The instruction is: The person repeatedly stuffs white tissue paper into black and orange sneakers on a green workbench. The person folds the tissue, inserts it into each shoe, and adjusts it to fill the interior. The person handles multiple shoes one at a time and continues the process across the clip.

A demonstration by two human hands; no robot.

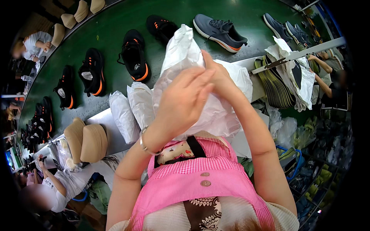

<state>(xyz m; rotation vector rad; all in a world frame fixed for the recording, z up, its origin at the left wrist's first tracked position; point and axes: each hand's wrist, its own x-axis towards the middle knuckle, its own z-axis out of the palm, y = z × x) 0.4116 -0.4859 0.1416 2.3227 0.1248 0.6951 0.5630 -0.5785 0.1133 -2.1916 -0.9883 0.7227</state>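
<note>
A sheet of white tissue paper (180, 46) is crumpled between my hands above the bench, its upper end standing up in a peak and its lower part spreading toward my apron. My left hand (181, 98) is closed over the paper's side, fingers pointing up to the right. Against it lies my right hand (220, 77), gripping the paper from the right, its fingers partly hidden. Whether anything is inside the paper I cannot tell. Just left of my hands lie two white paper-wrapped bundles, one outer bundle (123, 115) and one inner bundle (140, 102).
Black shoes with orange soles (133, 56) line the green conveyor (115, 19), and a grey-blue shoe (219, 32) sits farther right. Beige moulded inserts (94, 142) stand left. At right, a metal bar (300, 54) crosses over stacked insoles (275, 88). Several people work nearby.
</note>
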